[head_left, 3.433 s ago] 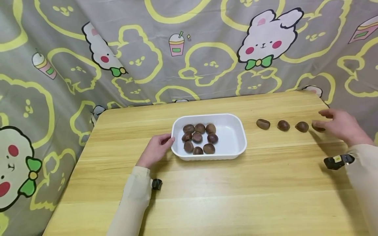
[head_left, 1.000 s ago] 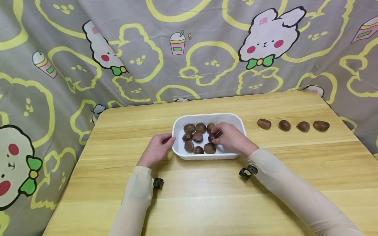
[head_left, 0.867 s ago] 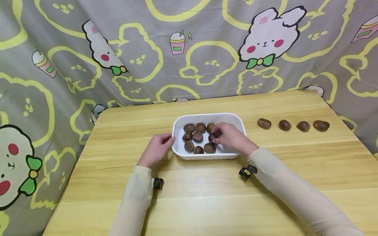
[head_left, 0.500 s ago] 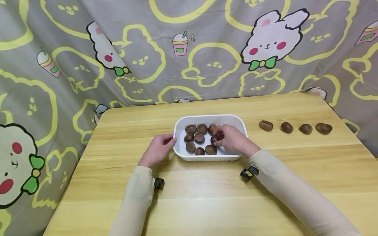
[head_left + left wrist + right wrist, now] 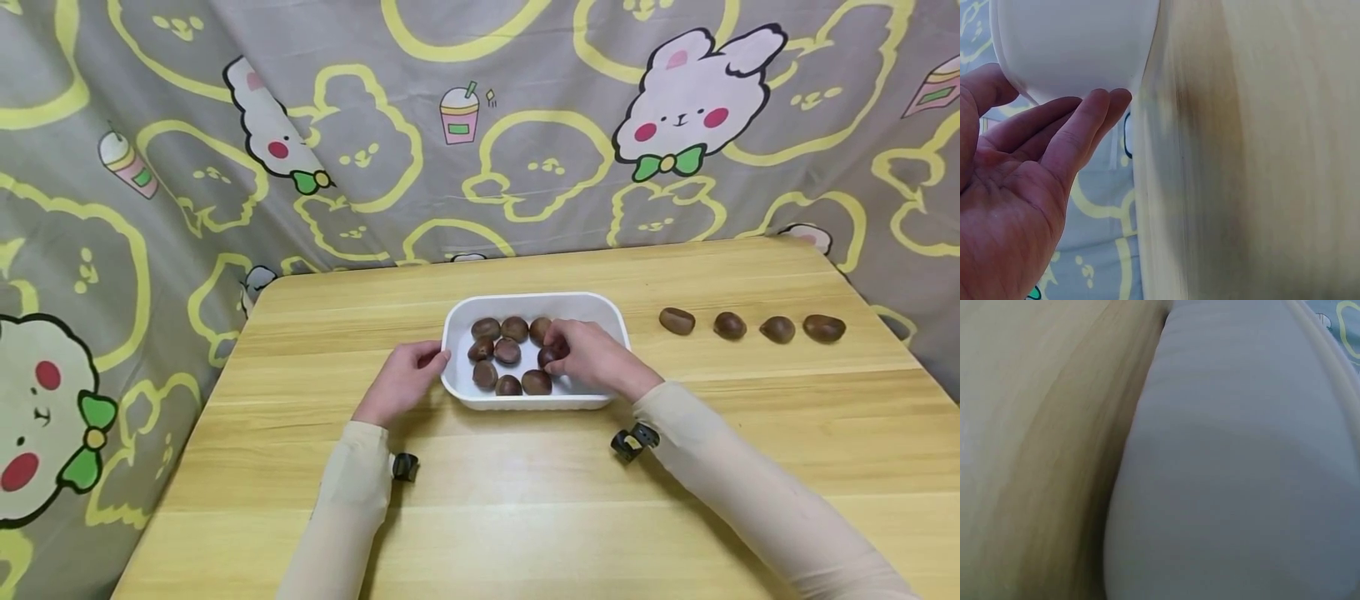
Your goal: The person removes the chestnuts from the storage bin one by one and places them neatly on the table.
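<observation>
In the head view, a white plastic tray (image 5: 592, 367) with several brown chestnuts (image 5: 507, 352) in its left and middle part stands on the table. At its left end my left hand (image 5: 401, 379) holds it, thumb at the rim. The left wrist view shows that hand's fingertips (image 5: 1099, 95) against the outer wall of the tray (image 5: 1079, 44). My right hand (image 5: 596, 358) reaches over the tray's front right rim, and its thumb and fingers pinch a chestnut (image 5: 547, 358) inside, partly covered by them. In the right wrist view the tray's pale outer side (image 5: 1229, 456) hides the hand.
To the tray's right, several chestnuts lie spaced in a row, from a flat-sided chestnut (image 5: 677, 321) to a larger chestnut (image 5: 824, 327) at the right end. A patterned curtain (image 5: 375, 150) hangs along the back and left of the wooden table (image 5: 510, 533).
My right hand has left the chestnut at the row's right end and come left into the tray, where it pinches another chestnut. My left hand stays at the tray's left end.
</observation>
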Demonstrator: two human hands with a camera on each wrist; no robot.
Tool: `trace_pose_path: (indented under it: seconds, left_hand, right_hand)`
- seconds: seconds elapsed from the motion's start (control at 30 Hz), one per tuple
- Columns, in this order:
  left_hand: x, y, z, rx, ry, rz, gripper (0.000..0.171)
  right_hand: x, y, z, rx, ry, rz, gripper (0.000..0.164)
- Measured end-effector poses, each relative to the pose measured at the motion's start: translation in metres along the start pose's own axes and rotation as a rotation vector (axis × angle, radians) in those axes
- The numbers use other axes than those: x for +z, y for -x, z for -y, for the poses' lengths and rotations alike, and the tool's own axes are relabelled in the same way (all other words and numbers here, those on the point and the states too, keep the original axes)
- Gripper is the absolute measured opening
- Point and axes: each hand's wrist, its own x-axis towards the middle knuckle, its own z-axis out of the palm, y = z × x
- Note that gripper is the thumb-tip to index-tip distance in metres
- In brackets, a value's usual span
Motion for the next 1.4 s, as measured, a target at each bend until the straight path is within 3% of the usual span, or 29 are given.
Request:
trace_pose_path:
  seconds: [0.27, 0.5, 0.67, 1.0, 1.4]
  left_hand:
    - [0.001, -0.001, -0.001, 0.001, 0.011, 0.005, 0.034]
    - [0.001, 0.0, 0.0, 0.0, 0.0, 0.004, 0.035]
    - [0.001, 0.002, 0.0, -0.004, -0.018, -0.004, 0.034]
    - [0.002, 0.003, -0.003, 0.016, -0.067, 0.003, 0.034]
    - [0.002, 0.003, -0.002, 0.014, -0.068, 0.002, 0.033]
  right_hand:
    - [-0.008, 0.003, 0.0, 0.002, -0.003, -0.016, 0.029]
    - [-0.016, 0.013, -0.002, -0.095, -0.115, -0.096, 0.026]
    - [-0.021, 0.021, -0.005, -0.123, -0.166, -0.107, 0.028]
    - [-0.036, 0.037, -0.017, -0.08, -0.257, -0.146, 0.03]
    - [-0.083, 0.066, -0.048, 0.03, -0.258, -0.225, 0.04]
